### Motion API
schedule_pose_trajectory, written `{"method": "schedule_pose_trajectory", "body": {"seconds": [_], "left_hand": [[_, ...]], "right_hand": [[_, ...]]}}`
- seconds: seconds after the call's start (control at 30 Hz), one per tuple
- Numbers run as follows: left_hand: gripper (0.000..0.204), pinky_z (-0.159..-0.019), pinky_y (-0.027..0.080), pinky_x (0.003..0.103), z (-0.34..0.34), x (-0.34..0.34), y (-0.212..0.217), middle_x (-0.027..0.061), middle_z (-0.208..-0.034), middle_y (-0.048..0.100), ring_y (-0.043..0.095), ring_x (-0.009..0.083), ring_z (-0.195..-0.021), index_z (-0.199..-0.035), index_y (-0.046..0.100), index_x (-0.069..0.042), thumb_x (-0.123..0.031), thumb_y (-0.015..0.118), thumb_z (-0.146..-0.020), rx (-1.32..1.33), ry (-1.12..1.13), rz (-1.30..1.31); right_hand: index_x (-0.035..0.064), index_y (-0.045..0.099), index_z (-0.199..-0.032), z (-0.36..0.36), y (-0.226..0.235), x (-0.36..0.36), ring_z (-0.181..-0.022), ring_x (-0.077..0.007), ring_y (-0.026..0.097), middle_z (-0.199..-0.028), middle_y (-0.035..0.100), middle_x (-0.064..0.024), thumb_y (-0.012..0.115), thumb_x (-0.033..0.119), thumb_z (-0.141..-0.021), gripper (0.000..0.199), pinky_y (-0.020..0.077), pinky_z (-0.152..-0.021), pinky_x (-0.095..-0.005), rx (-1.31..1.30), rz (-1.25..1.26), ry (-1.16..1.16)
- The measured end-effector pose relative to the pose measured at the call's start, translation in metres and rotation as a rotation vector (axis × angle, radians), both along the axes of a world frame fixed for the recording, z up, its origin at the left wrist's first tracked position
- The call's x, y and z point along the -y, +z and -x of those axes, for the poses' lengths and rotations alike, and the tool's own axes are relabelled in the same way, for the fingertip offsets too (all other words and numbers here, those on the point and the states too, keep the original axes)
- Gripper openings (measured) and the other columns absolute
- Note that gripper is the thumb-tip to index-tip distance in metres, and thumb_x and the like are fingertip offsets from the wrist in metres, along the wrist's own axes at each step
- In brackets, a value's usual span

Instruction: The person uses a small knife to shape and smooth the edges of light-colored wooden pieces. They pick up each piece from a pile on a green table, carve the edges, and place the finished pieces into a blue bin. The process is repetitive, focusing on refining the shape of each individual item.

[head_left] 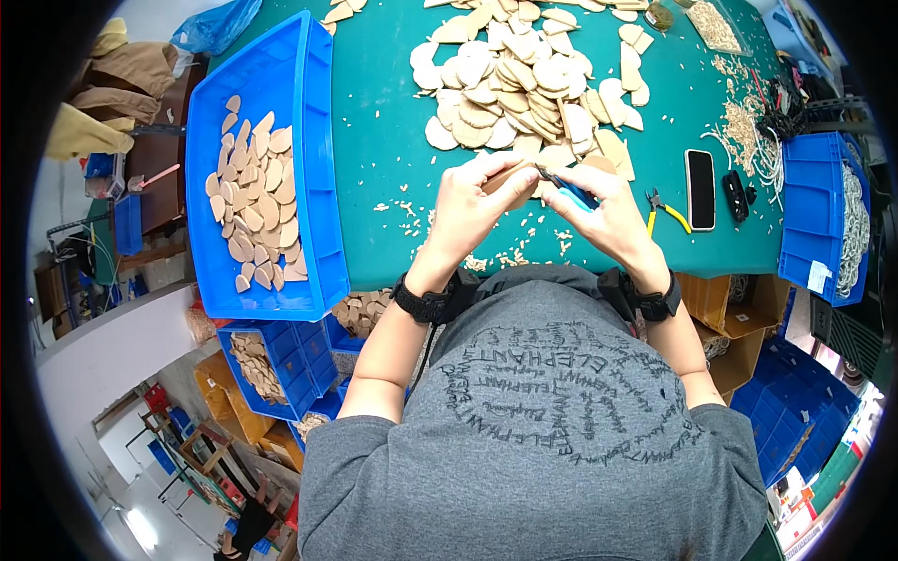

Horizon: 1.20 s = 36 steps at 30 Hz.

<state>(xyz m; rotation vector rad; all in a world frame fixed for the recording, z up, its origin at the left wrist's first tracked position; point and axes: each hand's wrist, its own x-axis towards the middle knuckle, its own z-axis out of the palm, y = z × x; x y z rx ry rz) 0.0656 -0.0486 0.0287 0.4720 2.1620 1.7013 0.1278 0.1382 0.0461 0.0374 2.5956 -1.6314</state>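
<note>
Close to the table's near edge, my left hand (473, 200) is closed around a flat tan piece (508, 177), perhaps wood or board, mostly hidden by the fingers. My right hand (610, 211) grips blue-handled pliers (574, 193), their dark jaws meeting the piece's edge by my left thumb. Whether the jaws are parted is too small to tell. Just beyond both hands spreads a heap of similar flat, rounded tan pieces (524, 82). Small pale scraps (510, 256) lie on the green tabletop (383, 140) around and below my hands.
A blue bin (320, 168) with tan pieces stands at left. On the right lie yellow-handled pliers (667, 212), a phone (700, 190), a small black object (737, 194) and more scraps (741, 126). A blue crate (812, 210) holds pale strands. More bins (304, 365) sit lower left.
</note>
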Motion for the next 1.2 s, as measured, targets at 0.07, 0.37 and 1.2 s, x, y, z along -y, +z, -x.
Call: {"method": "schedule_pose_trajectory", "body": {"seconds": [0.07, 0.37, 1.2], "left_hand": [[0.021, -0.075, 0.051, 0.023, 0.0, -0.001, 0.003, 0.0021, -0.09, 0.071, 0.063, 0.0068, -0.084, -0.103, 0.069, -0.002, -0.016, 0.067, -0.088, -0.021, -0.005, -0.003], [0.023, -0.075, 0.052, 0.024, 0.002, 0.001, 0.001, 0.0048, -0.091, 0.071, 0.063, 0.0081, -0.084, -0.104, 0.069, 0.0, -0.017, 0.068, -0.087, -0.023, -0.027, -0.007], [0.057, -0.091, 0.047, 0.04, 0.051, 0.025, -0.138, 0.0079, -0.11, 0.053, 0.052, 0.0286, -0.109, -0.119, 0.055, -0.013, -0.012, 0.078, -0.066, -0.494, -0.417, 0.754]], "right_hand": [[0.0034, 0.066, -0.108, 0.001, -0.003, -0.001, -0.074, -0.0141, 0.061, -0.085, 0.067, -0.0084, 0.071, 0.023, -0.083, 0.031, 0.0485, -0.068, -0.0277, -0.041, -0.003, 0.004], [0.0028, 0.069, -0.102, 0.0, -0.018, 0.002, -0.064, -0.0101, 0.059, -0.074, 0.067, -0.007, 0.07, 0.019, -0.083, 0.025, 0.0481, -0.06, -0.0256, -0.056, 0.045, -0.032], [-0.0011, 0.068, -0.103, -0.014, -0.035, -0.018, -0.075, -0.0142, 0.066, -0.087, 0.071, -0.012, 0.073, 0.027, -0.081, 0.036, 0.0506, -0.069, -0.0267, 0.084, 0.023, -0.258]]}}
